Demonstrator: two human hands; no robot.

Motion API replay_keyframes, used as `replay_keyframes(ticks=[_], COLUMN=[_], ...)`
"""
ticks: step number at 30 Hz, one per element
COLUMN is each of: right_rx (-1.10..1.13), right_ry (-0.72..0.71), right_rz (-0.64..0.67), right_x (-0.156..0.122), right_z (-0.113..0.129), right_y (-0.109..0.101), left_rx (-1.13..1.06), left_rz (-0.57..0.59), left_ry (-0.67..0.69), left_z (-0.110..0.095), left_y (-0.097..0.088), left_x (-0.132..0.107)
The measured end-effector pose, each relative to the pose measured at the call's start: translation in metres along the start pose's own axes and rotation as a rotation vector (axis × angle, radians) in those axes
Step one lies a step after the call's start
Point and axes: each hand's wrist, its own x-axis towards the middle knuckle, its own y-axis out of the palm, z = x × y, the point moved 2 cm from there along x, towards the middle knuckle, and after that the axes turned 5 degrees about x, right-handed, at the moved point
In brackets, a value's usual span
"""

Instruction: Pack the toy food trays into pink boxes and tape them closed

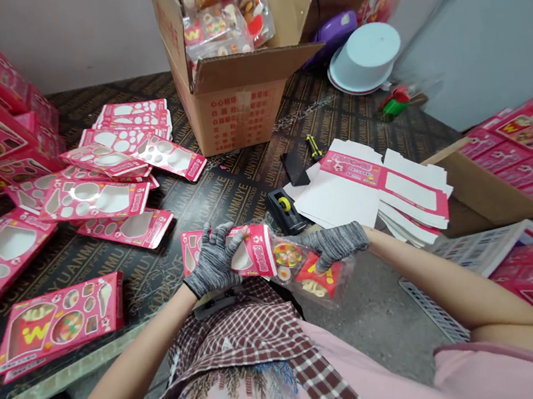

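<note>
My left hand [213,262], in a grey knit glove, grips a pink window box [255,255] at its open end, fingers wrapped over the top. My right hand [332,244], also gloved, holds a clear plastic tray of toy food [311,273] that sticks partly out of the box's open end. Both hands are just off the table's front edge, above my lap.
Several empty pink window boxes [94,200] lie over the dark table [225,192]. One filled box [58,323] sits front left. A cardboard carton [235,96] holds bagged toy trays. Flat white-and-pink blanks [370,186], a tape dispenser [284,209], stacked pink boxes [526,145] right.
</note>
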Motion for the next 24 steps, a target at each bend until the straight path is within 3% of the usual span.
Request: replay_keyframes(ticks=[4, 8, 10, 13, 15, 19, 24], right_rx=[0.302, 0.324, 0.264, 0.236, 0.255, 0.349, 0.392], right_ry=[0.177, 0.254, 0.187, -0.088, -0.215, -0.224, -0.154], right_rz=[0.186, 0.267, 0.224, -0.047, -0.148, -0.062, -0.013], right_x=[0.014, 0.025, 0.03, 0.035, 0.034, 0.028, 0.033], right_z=[-0.007, -0.016, -0.021, -0.023, -0.025, -0.033, -0.056], right_y=[0.008, 0.005, 0.004, 0.004, 0.006, 0.009, 0.003], left_rx=[0.009, 0.009, -0.001, -0.025, -0.04, -0.063, -0.074], left_rz=[0.137, 0.214, 0.203, 0.136, 0.089, 0.082, 0.166], left_ry=[0.078, 0.157, 0.138, 0.06, 0.007, -0.051, 0.005], left_z=[-0.009, -0.013, -0.008, 0.001, 0.005, 0.007, 0.004], left_y=[0.0, -0.001, 0.0, 0.002, 0.001, -0.001, 0.005], left_x=[0.001, -0.001, -0.003, -0.003, -0.002, 0.001, -0.005])
